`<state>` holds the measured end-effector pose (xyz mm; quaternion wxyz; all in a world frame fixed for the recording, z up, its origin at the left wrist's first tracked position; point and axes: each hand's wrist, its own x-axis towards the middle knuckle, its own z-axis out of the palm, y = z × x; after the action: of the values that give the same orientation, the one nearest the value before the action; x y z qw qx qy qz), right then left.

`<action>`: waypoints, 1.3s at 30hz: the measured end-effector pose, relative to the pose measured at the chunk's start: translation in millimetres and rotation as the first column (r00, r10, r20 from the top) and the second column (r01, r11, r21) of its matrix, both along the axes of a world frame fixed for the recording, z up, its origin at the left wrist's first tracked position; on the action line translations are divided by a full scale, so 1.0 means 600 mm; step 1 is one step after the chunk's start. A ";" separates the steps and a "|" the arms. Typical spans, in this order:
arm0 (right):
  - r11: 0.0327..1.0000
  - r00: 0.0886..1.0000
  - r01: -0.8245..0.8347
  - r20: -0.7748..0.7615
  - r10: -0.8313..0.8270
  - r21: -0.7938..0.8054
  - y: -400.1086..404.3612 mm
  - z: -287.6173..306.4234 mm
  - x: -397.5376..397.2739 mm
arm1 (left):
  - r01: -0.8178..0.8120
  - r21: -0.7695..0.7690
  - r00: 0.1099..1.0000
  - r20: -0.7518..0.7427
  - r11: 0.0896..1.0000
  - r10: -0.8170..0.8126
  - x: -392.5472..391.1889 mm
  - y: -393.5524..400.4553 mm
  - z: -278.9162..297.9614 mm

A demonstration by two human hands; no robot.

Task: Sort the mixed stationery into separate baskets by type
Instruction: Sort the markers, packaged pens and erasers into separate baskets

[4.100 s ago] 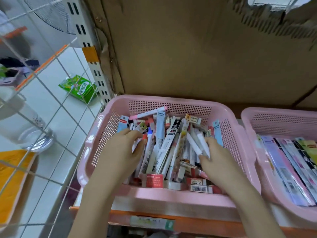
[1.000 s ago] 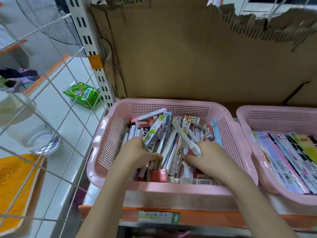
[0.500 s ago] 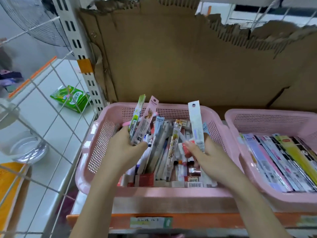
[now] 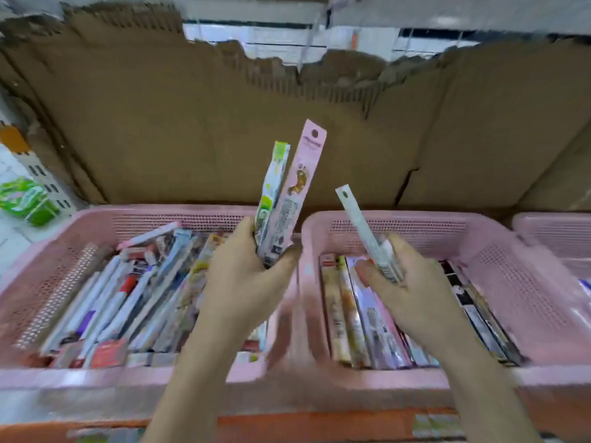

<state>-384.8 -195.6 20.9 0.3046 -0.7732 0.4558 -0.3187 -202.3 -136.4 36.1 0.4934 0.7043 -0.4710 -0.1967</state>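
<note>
Left hand (image 4: pixel 248 282) is raised over the gap between two pink baskets on the shelf (image 4: pixel 319 423), fingers and thumb curled round the lower ends of two long narrow packs. The pink pack (image 4: pixel 295 190) stands nearly upright, long axis tilted slightly right, with its hang-hole end at the top. The green-and-white pack (image 4: pixel 271 183) sits just left of it, touching, on almost the same axis and also pointing up.

Right hand (image 4: pixel 412 292) is above the middle basket (image 4: pixel 499 247). Its grip pinches the lower end of a white pack (image 4: pixel 359 222) between thumb and fingers. That pack's long axis leans up and to the left, hang-hole end uppermost.

Left basket (image 4: pixel 48 260), at the shelf's left end, holds a mixed heap of stationery packs (image 4: pixel 134 298). Most lie with long axes running roughly front to back, several skewed. Small red and white boxes sit along its front wall.

The middle basket holds flat packs (image 4: pixel 361 318) in a neat row, long axes front to back and side by side. A third pink basket (image 4: pixel 556 238) shows at the right edge, contents unclear.

Torn brown cardboard (image 4: pixel 192 123) stands behind the baskets along the shelf's rear edge. A green carton (image 4: pixel 25 199) lies on the floor far left. The frame is motion-blurred near the shelf's front edge.
</note>
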 end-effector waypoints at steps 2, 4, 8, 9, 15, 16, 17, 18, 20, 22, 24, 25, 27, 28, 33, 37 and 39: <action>0.999 0.994 0.026 -0.107 -0.030 -0.043 -0.018 -0.006 -0.053 | 0.061 -0.018 0.994 -0.086 0.998 -0.062 -0.067 -0.023 0.006; 0.995 0.977 0.022 -0.210 -0.042 -0.097 -0.032 -0.015 -0.097 | 0.114 -0.026 0.975 -0.190 0.993 -0.117 -0.126 -0.044 0.009; 0.991 0.948 -0.069 -0.317 0.028 -0.119 -0.050 -0.029 -0.151 | 0.133 -0.033 0.958 -0.250 0.991 -0.137 -0.219 -0.081 0.006; 0.991 0.940 -0.091 -0.336 0.054 -0.095 -0.053 -0.032 -0.161 | 0.120 -0.036 0.965 -0.231 0.992 -0.125 -0.234 -0.088 0.003; 0.992 0.890 -0.121 -0.438 0.130 0.047 -0.081 -0.040 -0.230 | -0.147 -0.132 0.961 -0.254 0.980 0.109 -0.226 -0.107 0.014; 0.992 0.894 -0.102 -0.431 0.124 0.075 -0.089 -0.043 -0.246 | -0.195 -0.135 0.957 -0.243 0.972 0.158 -0.215 -0.107 0.023; 0.992 0.908 -0.076 -0.404 0.113 0.105 -0.094 -0.042 -0.259 | -0.225 -0.112 0.959 -0.200 0.968 0.200 -0.205 -0.107 0.031; 0.989 0.914 -0.057 -0.392 0.106 0.134 -0.100 -0.040 -0.270 | -0.231 -0.057 0.965 -0.140 0.971 0.222 -0.195 -0.108 0.035; 0.988 0.910 -0.046 -0.401 0.103 0.148 -0.111 -0.040 -0.280 | -0.183 0.116 0.981 -0.044 0.976 0.190 -0.183 -0.118 0.035; 0.988 0.908 -0.054 -0.405 0.108 0.144 -0.117 -0.036 -0.280 | -0.120 0.293 0.992 0.058 0.948 0.108 -0.187 -0.139 0.022; 0.990 0.914 -0.064 -0.391 0.110 0.129 -0.118 -0.028 -0.270 | -0.073 0.421 0.976 0.216 0.904 -0.022 -0.199 -0.168 -0.001; 0.990 0.914 -0.072 -0.389 0.114 0.120 -0.117 -0.027 -0.265 | -0.037 0.466 0.966 0.244 0.884 -0.088 -0.208 -0.183 -0.015; 0.991 0.922 -0.062 -0.372 0.103 0.122 -0.116 -0.029 -0.260 | 0.034 0.543 0.959 0.219 0.839 -0.180 -0.226 -0.207 -0.042; 0.989 0.928 -0.045 -0.361 0.092 0.137 -0.115 -0.031 -0.259 | 0.047 0.566 0.954 0.218 0.823 -0.205 -0.234 -0.216 -0.054; 0.987 0.957 0.077 -0.287 -0.034 0.140 -0.108 -0.041 -0.259 | 0.125 0.672 0.899 0.235 0.730 -0.370 -0.255 -0.221 -0.093; 0.969 0.967 0.191 -0.203 -0.157 0.160 -0.107 -0.029 -0.244 | 0.139 0.523 0.904 0.281 0.841 -0.323 -0.237 -0.191 -0.076; 0.959 0.977 0.204 -0.102 -0.187 0.197 -0.107 -0.023 -0.231 | 0.143 0.411 0.932 0.249 0.900 -0.262 -0.221 -0.164 -0.059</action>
<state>-523.3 -259.9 7.4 0.3312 -0.7010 0.5727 -0.2663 -335.1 -234.6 0.9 0.2447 0.7554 -0.5635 -0.2277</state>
